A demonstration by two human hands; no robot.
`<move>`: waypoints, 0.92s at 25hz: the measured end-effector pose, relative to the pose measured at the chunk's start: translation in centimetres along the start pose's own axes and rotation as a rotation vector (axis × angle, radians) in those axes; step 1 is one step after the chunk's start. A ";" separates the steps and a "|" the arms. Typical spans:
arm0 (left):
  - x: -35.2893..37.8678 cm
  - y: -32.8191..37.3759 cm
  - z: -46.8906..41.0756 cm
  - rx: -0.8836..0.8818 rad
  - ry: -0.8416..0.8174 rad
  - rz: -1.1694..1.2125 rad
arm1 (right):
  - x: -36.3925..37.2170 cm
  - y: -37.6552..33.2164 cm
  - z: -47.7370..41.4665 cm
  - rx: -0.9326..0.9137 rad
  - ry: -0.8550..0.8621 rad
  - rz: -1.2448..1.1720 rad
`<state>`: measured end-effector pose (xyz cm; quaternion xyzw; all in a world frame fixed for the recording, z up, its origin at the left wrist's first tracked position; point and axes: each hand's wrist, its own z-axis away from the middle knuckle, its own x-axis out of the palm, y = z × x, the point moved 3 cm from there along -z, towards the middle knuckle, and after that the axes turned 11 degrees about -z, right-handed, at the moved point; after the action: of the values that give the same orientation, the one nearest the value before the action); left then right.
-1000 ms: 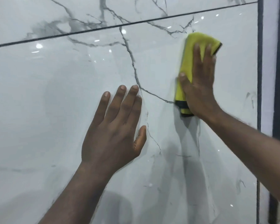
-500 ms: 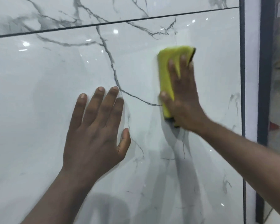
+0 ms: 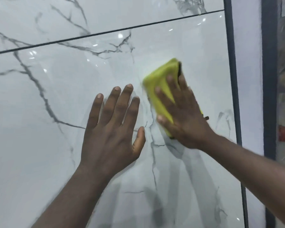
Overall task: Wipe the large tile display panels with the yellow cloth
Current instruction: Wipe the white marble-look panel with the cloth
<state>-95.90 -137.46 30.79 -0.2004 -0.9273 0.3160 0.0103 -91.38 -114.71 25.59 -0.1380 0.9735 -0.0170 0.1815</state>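
Note:
A glossy white tile panel (image 3: 48, 145) with grey marble veins fills the head view. A second panel (image 3: 105, 12) sits above it, past a thin dark joint. My right hand (image 3: 184, 116) presses the folded yellow cloth (image 3: 161, 83) flat against the lower panel, fingers spread over it. The cloth has a dark edge and is partly hidden under the palm. Just left of the cloth, my left hand (image 3: 115, 129) lies flat on the same panel with its fingers apart, holding nothing.
A dark vertical frame strip (image 3: 232, 79) bounds the panel on the right. Beyond it is a pale strip (image 3: 248, 79), then another dark post (image 3: 268, 79), with a blurred room area at the far right edge.
My right hand has slid the cloth down the panel, tilting it, and it now sits close beside my left hand. The view has shifted; my left hand stays flat on the tile.

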 end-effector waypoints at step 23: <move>3.8 6.0 -3.8 0.075 0.011 -0.087 | -7.3 14.6 -1.0 0.185 0.312 -0.041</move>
<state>-96.68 -129.46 29.87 -0.1611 -0.9226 0.3487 0.0365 -89.00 -98.69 27.91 -0.1364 0.9811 -0.1315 0.0399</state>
